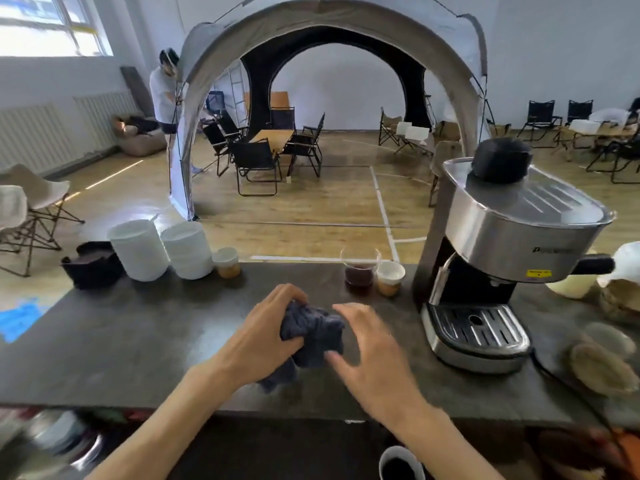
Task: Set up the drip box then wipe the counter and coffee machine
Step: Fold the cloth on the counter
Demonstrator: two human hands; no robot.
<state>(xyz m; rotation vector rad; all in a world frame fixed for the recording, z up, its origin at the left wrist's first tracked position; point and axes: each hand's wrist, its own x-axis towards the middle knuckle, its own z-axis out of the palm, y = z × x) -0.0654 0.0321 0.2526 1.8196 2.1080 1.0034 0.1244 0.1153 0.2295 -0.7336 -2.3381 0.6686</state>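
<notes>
Both forearms reach in from the near edge and meet over the middle of the table (121, 341). The left hand (266, 330) is curled round a bunched dark blue cloth (313, 336), its fingers (287, 294) wrapped over the far side of the bundle and the thumb pressed against the near side. The right hand (370, 344) is blurred; its fingers look loosely spread, with the tips at the cloth's right and near edges — whether they actually pinch it cannot be told. The table is a dark grey, matt slab, and beyond it lies a hall with a wooden floor, a large arched tent (329, 46), folding chairs and a person standing at the far left. The cloth sits between the two hands, with a tail of it hanging down toward the table below the left palm. To the right stands the steel coffee machine (512, 237), its slotted drip tray (478, 327) seated at the base. Far of the hands are a glass of dark liquid (360, 271) and a small cup (389, 277); at far left, two white tubs (159, 249).
</notes>
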